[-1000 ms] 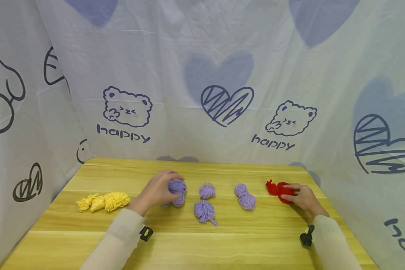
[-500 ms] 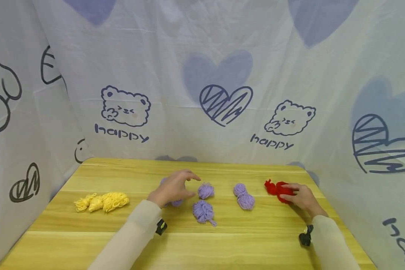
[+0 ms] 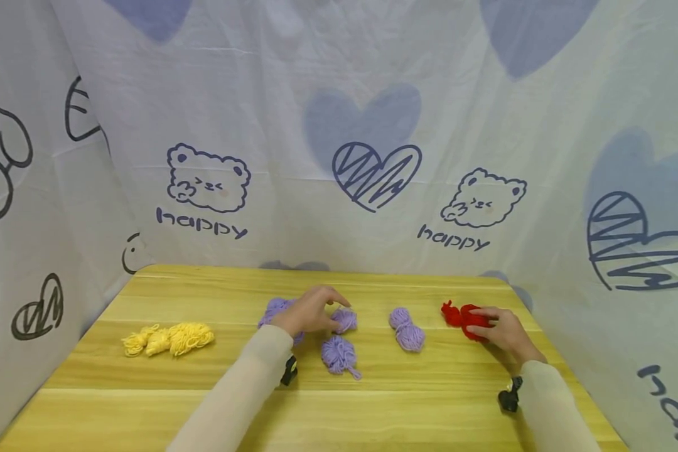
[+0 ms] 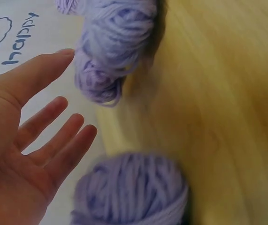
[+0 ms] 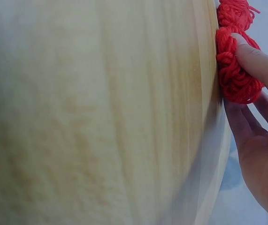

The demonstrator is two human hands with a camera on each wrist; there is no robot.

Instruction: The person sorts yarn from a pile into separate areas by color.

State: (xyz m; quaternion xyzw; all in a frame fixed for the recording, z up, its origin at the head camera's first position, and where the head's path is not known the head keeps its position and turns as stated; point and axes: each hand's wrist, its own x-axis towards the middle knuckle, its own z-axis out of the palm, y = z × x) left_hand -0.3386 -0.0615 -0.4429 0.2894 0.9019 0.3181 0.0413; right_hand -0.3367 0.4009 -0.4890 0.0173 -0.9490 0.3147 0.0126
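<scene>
My left hand (image 3: 311,314), fingers spread, reaches over from the left to a small lilac yarn ball (image 3: 348,319). In the left wrist view, its thumb tip (image 4: 65,52) lies right at the edge of the lilac yarn (image 4: 119,35). Another purple yarn bundle (image 3: 274,309) is partly hidden behind this hand. A fuller purple yarn ball (image 3: 339,353) with a loose tail sits just in front of the small one. On the right, my right hand (image 3: 507,333) grips a red yarn bundle (image 5: 237,70) between thumb and fingers; its narrower end sticks out leftward.
A yellow yarn bundle (image 3: 169,339) lies at the left of the wooden table (image 3: 344,420). Between the purple balls and the red yarn rests a lilac skein (image 3: 407,329) tied at its waist. Printed white cloth (image 3: 294,207) hangs behind and at both sides.
My left hand has left the leftmost purple bundle and moved right to the small lilac ball. The right hand stays on the red yarn.
</scene>
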